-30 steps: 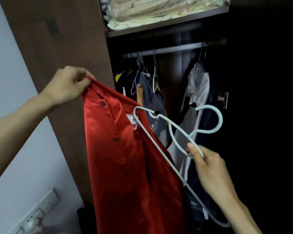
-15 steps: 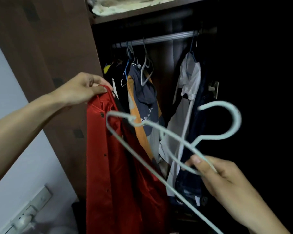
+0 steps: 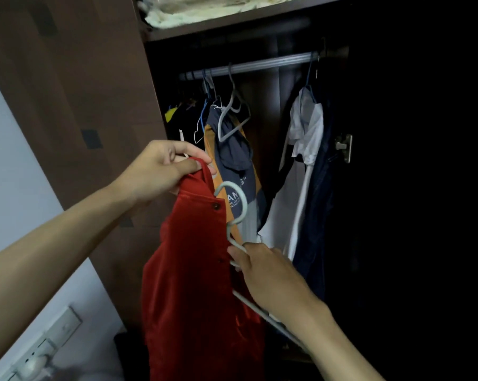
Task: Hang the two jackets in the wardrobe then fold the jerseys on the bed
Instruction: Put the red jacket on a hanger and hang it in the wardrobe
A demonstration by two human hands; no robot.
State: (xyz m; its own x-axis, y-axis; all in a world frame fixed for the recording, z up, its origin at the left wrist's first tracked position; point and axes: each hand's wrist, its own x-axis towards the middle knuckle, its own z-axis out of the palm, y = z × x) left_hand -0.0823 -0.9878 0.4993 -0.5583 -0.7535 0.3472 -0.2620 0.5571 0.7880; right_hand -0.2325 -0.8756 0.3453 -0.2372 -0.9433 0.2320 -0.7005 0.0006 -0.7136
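Note:
A red jacket (image 3: 196, 284) with dark buttons hangs in front of the open wardrobe. My left hand (image 3: 161, 169) pinches its collar at the top and holds it up. My right hand (image 3: 268, 273) grips a pale plastic hanger (image 3: 236, 213) at the neck below its hook. The hook stands just right of the jacket's collar, and the hanger's left arm is hidden inside the jacket. Its right arm runs down under my right wrist. The wardrobe's metal rail (image 3: 260, 64) is above.
On the rail hang a grey-and-orange garment (image 3: 232, 160), dark clothes at the left, and a white shirt (image 3: 304, 149) with dark trousers at the right. An empty grey hanger (image 3: 232, 114) hangs between. Folded bedding (image 3: 205, 9) fills the top shelf. A wall socket (image 3: 40, 353) sits low left.
My right hand has swung the hanger left and turned it so one arm has gone inside the red jacket. My left hand has kept hold of the collar.

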